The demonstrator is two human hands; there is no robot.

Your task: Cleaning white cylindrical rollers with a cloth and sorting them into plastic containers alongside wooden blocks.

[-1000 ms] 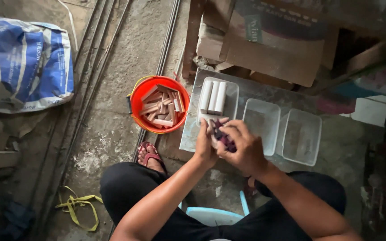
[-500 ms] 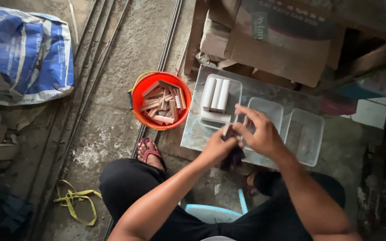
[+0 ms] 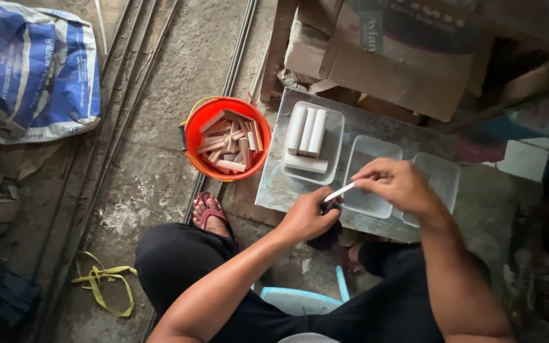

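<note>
The person sits over a low slab (image 3: 274, 190) that serves as a counter, both hands joined on one thin white stick (image 3: 340, 191). The right hand (image 3: 398, 185) pinches the stick's upper end between thumb and fingers, which are pressed together on it. The left hand (image 3: 307, 219) is closed around a small dark object (image 3: 329, 206) at the stick's lower end; what that object is cannot be told. The stick hangs just above the near edge of the slab, in front of the middle tray (image 3: 370, 181). As to progress: the left tray (image 3: 333, 143) holds four white bars (image 3: 307, 132), three side by side and one laid across them, while the middle tray and the right tray (image 3: 443, 181) appear empty. An orange bucket (image 3: 193, 136) beside the slab holds many brownish wooden pieces (image 3: 230, 146). On this evidence, the work appears to be at an early stage, with most of it left.
</note>
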